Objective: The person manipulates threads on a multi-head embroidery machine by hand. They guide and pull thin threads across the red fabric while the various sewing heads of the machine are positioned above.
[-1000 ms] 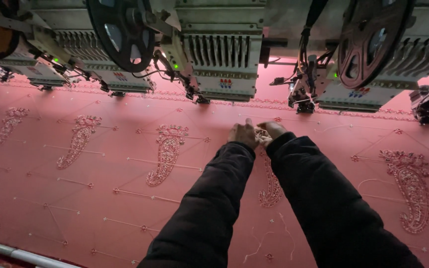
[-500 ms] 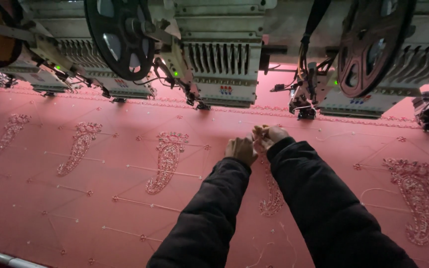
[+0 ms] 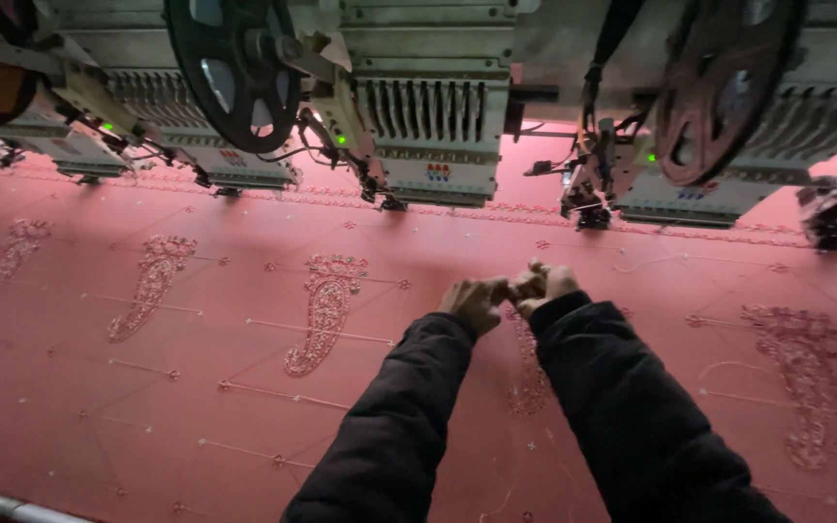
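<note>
Both my arms, in dark sleeves, reach forward over a stretched pink fabric (image 3: 99, 426). My left hand (image 3: 472, 302) and my right hand (image 3: 542, 283) meet fingertip to fingertip just above the cloth. Both have their fingers curled and pinched together. Anything between the fingertips is too small to see. The hands hover over the top of an embroidered paisley motif (image 3: 530, 383), which my arms partly hide. Another paisley motif (image 3: 325, 312) lies to the left of my left hand.
A row of embroidery machine heads (image 3: 433, 116) hangs over the far edge of the fabric, with dark reels (image 3: 230, 68) (image 3: 724, 82) and green lights. More paisley motifs (image 3: 152, 286) (image 3: 806, 373) dot the cloth. A metal frame bar (image 3: 2, 504) runs along the lower left.
Half a second ago my hands were slightly apart, the right a little farther forward. Now they have come back together, fingertips touching.
</note>
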